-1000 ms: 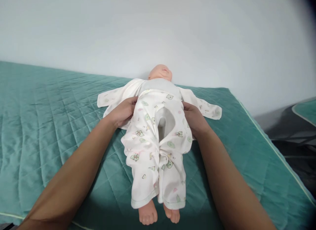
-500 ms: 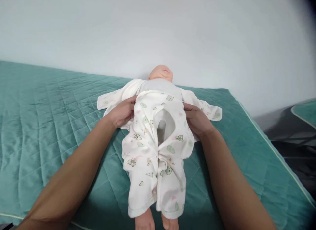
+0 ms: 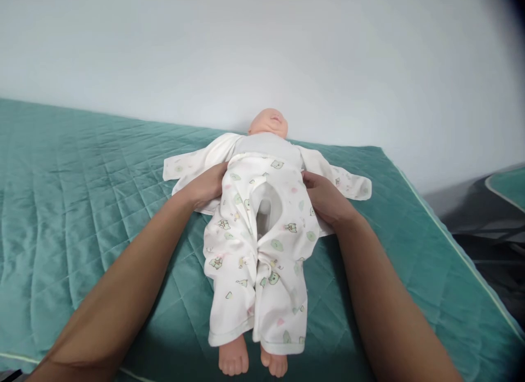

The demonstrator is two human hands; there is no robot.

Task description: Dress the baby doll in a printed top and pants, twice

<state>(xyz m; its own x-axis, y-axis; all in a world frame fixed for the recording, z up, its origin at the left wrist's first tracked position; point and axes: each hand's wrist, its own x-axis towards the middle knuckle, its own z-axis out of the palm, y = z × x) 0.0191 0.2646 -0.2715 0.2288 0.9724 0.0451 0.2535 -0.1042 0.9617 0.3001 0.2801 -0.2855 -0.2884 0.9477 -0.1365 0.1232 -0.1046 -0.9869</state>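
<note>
A baby doll (image 3: 267, 122) lies on its back, feet toward me. It wears white open-crotch baby pants (image 3: 241, 245) with green bear prints, and a long-sleeved printed shirt (image 3: 187, 162) lies spread under its arms. My left hand (image 3: 210, 184) is closed on the pants at the left side of the waist, its fingertips partly hidden by cloth. On the opposite side, my right hand (image 3: 325, 197) pinches the pants near the hip. Bare doll feet (image 3: 233, 357) stick out of the pant legs.
A quilted green mattress cover (image 3: 102, 185) lies under the doll. Behind its head rises a pale wall (image 3: 262, 53). At the far right, past the bed's edge, another green surface (image 3: 511, 187) and dark items show.
The pant legs and doll feet have shifted slightly left and upward, so more of the feet shows. Both hands keep nearly the same place at the waist.
</note>
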